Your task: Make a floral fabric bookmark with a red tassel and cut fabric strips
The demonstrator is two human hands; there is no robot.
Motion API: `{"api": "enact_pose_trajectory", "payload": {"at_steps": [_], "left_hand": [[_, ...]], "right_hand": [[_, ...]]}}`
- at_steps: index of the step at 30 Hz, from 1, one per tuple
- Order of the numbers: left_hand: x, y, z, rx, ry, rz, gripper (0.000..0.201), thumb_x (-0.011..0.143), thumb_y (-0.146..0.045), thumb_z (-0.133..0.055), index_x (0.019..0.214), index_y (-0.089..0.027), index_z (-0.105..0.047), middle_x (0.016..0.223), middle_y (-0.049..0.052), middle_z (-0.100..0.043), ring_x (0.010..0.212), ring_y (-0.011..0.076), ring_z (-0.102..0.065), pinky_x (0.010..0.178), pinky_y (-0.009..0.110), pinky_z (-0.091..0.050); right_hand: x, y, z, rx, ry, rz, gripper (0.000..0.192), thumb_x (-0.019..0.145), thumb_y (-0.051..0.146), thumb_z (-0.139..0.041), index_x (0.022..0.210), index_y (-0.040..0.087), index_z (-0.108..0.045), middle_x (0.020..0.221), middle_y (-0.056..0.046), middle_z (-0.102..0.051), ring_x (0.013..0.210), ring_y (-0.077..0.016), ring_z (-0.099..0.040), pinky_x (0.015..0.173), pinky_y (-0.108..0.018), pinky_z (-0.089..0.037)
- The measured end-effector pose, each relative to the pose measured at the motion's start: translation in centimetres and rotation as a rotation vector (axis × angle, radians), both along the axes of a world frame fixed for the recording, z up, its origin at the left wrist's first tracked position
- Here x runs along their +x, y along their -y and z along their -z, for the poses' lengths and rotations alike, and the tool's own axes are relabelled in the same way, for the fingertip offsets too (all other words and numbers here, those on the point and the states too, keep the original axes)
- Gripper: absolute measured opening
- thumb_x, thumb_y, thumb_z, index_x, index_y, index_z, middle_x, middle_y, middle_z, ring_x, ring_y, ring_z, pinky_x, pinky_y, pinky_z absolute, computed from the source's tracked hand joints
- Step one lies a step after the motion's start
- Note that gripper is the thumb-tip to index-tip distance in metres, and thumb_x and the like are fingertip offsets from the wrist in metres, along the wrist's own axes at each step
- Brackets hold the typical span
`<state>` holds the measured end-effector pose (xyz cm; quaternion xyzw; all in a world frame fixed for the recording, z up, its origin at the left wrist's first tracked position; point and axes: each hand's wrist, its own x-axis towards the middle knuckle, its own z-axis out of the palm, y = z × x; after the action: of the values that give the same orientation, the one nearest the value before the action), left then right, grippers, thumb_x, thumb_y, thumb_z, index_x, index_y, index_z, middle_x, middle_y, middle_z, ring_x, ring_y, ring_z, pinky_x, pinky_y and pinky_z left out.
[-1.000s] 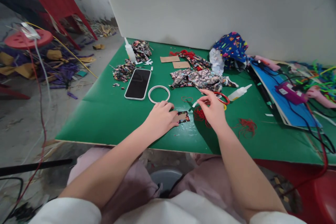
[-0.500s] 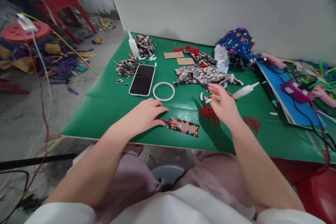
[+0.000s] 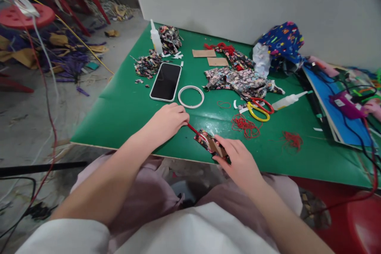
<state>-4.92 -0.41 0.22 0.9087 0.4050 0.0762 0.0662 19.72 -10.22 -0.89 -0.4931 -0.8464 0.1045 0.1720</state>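
Note:
My left hand (image 3: 171,121) is closed, with the end of a red cord (image 3: 193,127) pinched between thumb and fingers. The cord runs down onto a small floral fabric strip (image 3: 205,143) with a brown card piece (image 3: 218,149) on it, near the table's front edge. Thumb and fingers of my right hand (image 3: 235,158) grip the strip's right end, which is partly hidden by them. Beyond that hand lie a tangle of red string (image 3: 245,126) and scissors (image 3: 259,109) with red and yellow handles.
A phone (image 3: 166,82) and a white ring-shaped roll (image 3: 191,97) lie left of centre on the green table (image 3: 113,119). Floral cloth (image 3: 238,80), brown cards (image 3: 204,53) and glue bottles (image 3: 287,102) sit farther back. Cables cross a blue folder (image 3: 330,105) at right.
My right hand has left the scissors and come down to grip the fabric strip's right end. The strip now lies more tilted. My left hand keeps hold of the red cord.

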Motion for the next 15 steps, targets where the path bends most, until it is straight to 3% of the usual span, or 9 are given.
{"api": "enact_pose_trajectory", "payload": {"at_steps": [5, 7, 9, 12, 15], "left_hand": [[0.2, 0.3, -0.2, 0.105, 0.028, -0.056, 0.019, 0.087, -0.024, -0.05, 0.087, -0.017, -0.067, 0.091, 0.007, -0.064, 0.087, 0.0216, -0.056, 0.078, 0.036, -0.044], [0.2, 0.7, -0.4, 0.13, 0.124, -0.018, 0.019, 0.087, -0.02, -0.05, 0.094, -0.018, -0.067, 0.1, 0.007, -0.064, 0.092, 0.0206, -0.056, 0.082, 0.035, -0.044], [0.3, 1.1, -0.5, 0.109, 0.188, 0.064, 0.021, 0.087, -0.016, -0.049, 0.096, -0.019, -0.068, 0.101, 0.006, -0.065, 0.092, 0.0186, -0.056, 0.084, 0.033, -0.045], [0.5, 1.5, -0.3, 0.059, 0.197, 0.146, 0.024, 0.087, -0.014, -0.046, 0.096, -0.018, -0.068, 0.101, 0.006, -0.067, 0.089, 0.0176, -0.058, 0.08, 0.03, -0.047], [0.7, 1.6, 0.4, 0.015, 0.21, 0.165, 0.024, 0.088, -0.016, -0.045, 0.096, -0.019, -0.068, 0.103, 0.005, -0.067, 0.088, 0.0171, -0.059, 0.078, 0.028, -0.047]], "right_hand": [[-0.6, 1.1, 0.1, 0.028, 0.006, 0.036, 0.056, 0.082, 0.027, -0.06, 0.133, 0.015, -0.039, 0.104, -0.011, -0.063, 0.091, -0.0242, -0.055, 0.078, -0.039, -0.05], [-0.4, 1.1, -0.4, 0.023, -0.066, 0.069, 0.054, 0.081, 0.029, -0.063, 0.13, 0.017, -0.044, 0.104, -0.011, -0.063, 0.092, -0.0242, -0.056, 0.079, -0.04, -0.05], [-0.4, 0.3, -1.4, -0.04, -0.25, 0.16, 0.039, 0.08, 0.03, -0.063, 0.117, 0.02, -0.054, 0.099, -0.008, -0.064, 0.09, -0.0217, -0.058, 0.079, -0.038, -0.05], [-1.6, -2.0, -3.2, -0.416, -0.752, 0.347, 0.008, 0.082, 0.029, -0.059, 0.086, 0.022, -0.058, 0.073, 0.001, -0.061, 0.061, -0.0118, -0.058, 0.054, -0.025, -0.05], [-4.0, -4.7, -3.6, -0.766, -1.236, 0.353, 0.012, 0.081, 0.032, -0.058, 0.081, 0.022, -0.052, 0.061, 0.005, -0.053, 0.05, -0.0089, -0.051, 0.035, -0.018, -0.04]]}}
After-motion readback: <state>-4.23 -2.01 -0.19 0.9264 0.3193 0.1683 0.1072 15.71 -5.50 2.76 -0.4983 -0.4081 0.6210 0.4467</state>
